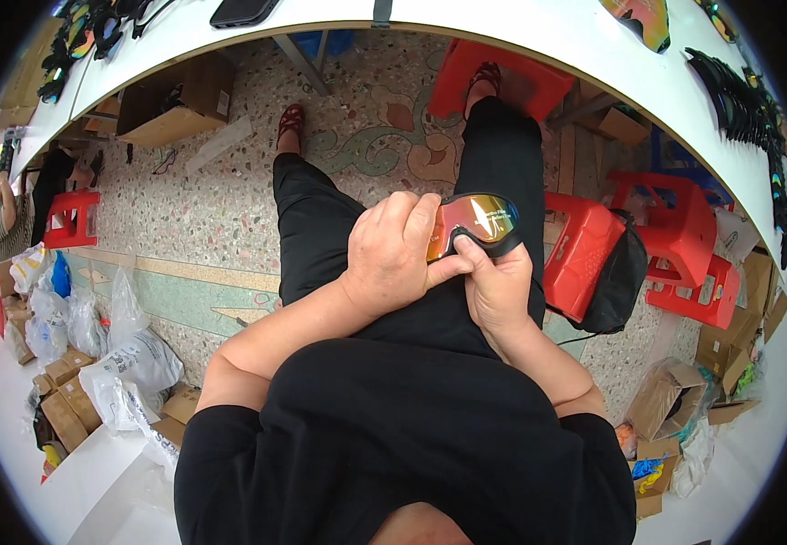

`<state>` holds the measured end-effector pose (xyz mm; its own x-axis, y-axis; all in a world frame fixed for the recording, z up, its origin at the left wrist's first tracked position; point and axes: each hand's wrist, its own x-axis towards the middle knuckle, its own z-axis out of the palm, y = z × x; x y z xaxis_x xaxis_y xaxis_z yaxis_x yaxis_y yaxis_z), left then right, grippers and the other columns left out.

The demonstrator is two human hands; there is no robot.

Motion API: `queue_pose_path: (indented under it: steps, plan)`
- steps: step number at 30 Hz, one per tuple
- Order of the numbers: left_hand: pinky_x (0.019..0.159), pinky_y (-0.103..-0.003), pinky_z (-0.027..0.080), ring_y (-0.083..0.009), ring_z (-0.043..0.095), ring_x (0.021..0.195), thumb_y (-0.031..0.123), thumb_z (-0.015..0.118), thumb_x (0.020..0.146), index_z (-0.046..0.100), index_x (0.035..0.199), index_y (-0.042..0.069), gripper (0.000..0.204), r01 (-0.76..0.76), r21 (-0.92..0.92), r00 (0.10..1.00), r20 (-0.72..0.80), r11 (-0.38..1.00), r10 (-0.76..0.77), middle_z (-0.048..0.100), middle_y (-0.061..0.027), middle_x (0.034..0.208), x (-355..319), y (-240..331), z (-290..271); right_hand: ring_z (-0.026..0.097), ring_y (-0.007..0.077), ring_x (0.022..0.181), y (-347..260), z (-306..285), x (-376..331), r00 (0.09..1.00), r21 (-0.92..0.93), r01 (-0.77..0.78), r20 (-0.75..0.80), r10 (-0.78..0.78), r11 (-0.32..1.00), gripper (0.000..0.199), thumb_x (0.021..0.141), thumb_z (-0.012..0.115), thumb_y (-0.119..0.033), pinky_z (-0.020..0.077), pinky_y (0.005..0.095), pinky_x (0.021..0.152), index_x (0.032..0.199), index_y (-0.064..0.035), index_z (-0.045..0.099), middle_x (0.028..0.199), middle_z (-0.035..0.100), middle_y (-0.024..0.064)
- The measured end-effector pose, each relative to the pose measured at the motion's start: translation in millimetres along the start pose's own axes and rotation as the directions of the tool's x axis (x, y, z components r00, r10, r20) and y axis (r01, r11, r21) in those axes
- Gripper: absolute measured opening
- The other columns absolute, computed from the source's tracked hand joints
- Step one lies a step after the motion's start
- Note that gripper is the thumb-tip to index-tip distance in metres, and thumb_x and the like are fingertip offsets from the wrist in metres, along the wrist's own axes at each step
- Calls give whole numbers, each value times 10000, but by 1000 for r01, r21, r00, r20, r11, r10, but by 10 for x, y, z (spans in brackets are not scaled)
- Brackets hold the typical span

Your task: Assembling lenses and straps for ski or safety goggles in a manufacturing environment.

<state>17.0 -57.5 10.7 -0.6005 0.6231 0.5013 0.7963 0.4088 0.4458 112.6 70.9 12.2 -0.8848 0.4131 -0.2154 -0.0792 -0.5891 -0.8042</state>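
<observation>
Above my lap I hold a pair of goggles [471, 221] with a mirrored orange-to-green lens and a black frame. My left hand [393, 241] is closed round the left end of the goggles, its fingers lying over part of the lens. My right hand [500, 280] grips the lower right edge, the thumb pressed near the nose notch. The backs of my hands hide the left end of the frame, and I cannot see a strap clearly.
A white table [339, 16] curves across the far side, bearing a black phone [243, 11], an orange mirrored lens [641, 20] and a row of black frames [730, 95]. Red stools [584, 254] and a black bag [619, 282] stand right. Plastic bags [134, 372] and cartons lie left; another person [12, 213] sits far left.
</observation>
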Motion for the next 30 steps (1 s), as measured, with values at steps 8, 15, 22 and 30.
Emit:
queue_pose_path:
  steps: [8,15,22,30]
  plan:
    - [643,-370,489,-275,599,762,639,653,795,590,1151,-3,737,12,0,1000,-17,1000,-11,551,-109,894,5,9,13,652,131,1008,19,27,7,998,20,-47,-51,48,999,229,920,666,15,519,276,900,1147,14,641,1107,687,74]
    - [644,-368,488,-269,600,762,608,680,789,596,1147,-8,717,-9,-13,1000,-1,1000,9,556,-110,899,-15,23,-25,602,81,704,-69,35,1,974,4,-220,-64,220,976,144,919,699,-67,492,233,624,1046,-4,671,873,665,24]
    - [659,-388,500,-283,609,772,360,741,776,613,1131,-3,524,-39,-6,998,-44,999,38,573,-118,911,32,-114,-71,500,78,560,-210,-20,-15,887,-139,-410,169,430,901,124,934,649,-161,406,226,524,920,-37,652,742,615,3]
    - [657,-368,510,-262,606,747,283,732,787,623,1028,46,356,4,-216,994,106,976,19,561,-73,847,121,-182,-258,549,144,783,-759,-192,174,841,-770,541,501,-205,339,579,620,922,-251,459,267,652,1083,-28,656,1013,591,63]
